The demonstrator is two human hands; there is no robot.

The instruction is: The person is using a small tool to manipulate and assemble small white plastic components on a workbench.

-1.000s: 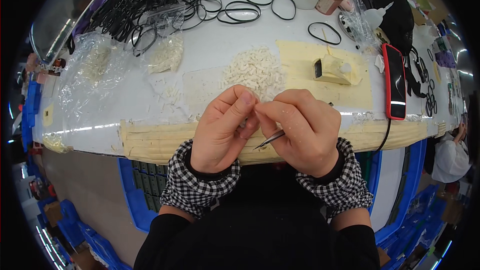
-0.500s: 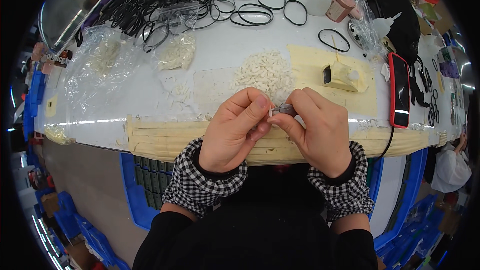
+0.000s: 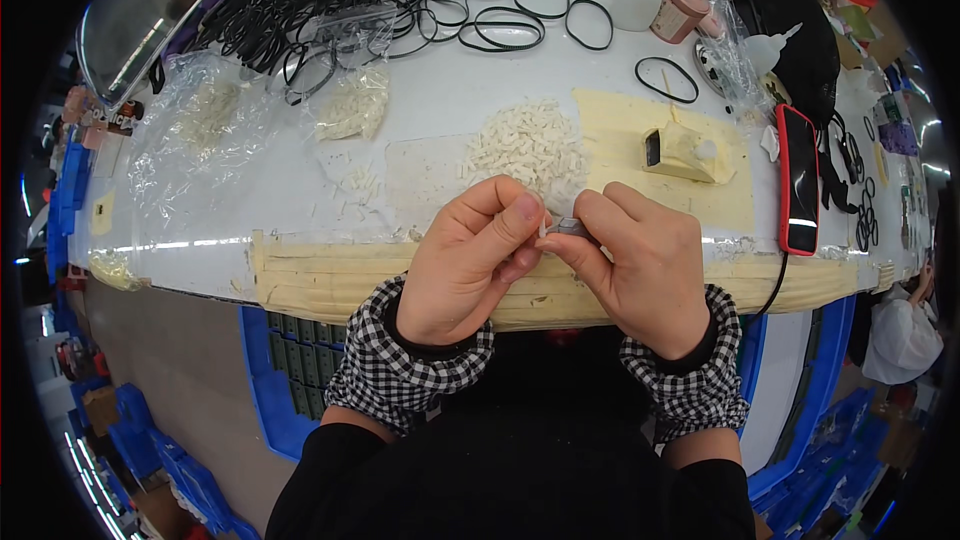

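Observation:
My left hand point(image 3: 465, 260) is closed, thumb and forefinger pinching a small white piece point(image 3: 543, 225) upright. My right hand point(image 3: 648, 265) grips a small flat grey blade-like tool point(image 3: 572, 227) between thumb and fingers. The tool's tip lies close beside the white piece; whether they touch is too small to tell. Just beyond both hands lies a heap of small white pieces point(image 3: 525, 145), partly on a clear sheet. A few loose white pieces point(image 3: 360, 183) are scattered to its left.
Yellow tape wraps the table's front edge point(image 3: 320, 275). To the right are a tape-covered block point(image 3: 690, 155) and a red-framed phone point(image 3: 798, 180) with a cable. Clear bags point(image 3: 355, 105) of white pieces lie left. Black rubber belts point(image 3: 505, 30) are piled at the back.
My right hand has shifted slightly to the right, and the grey tool has turned flatter. My left hand stays almost still with the white piece.

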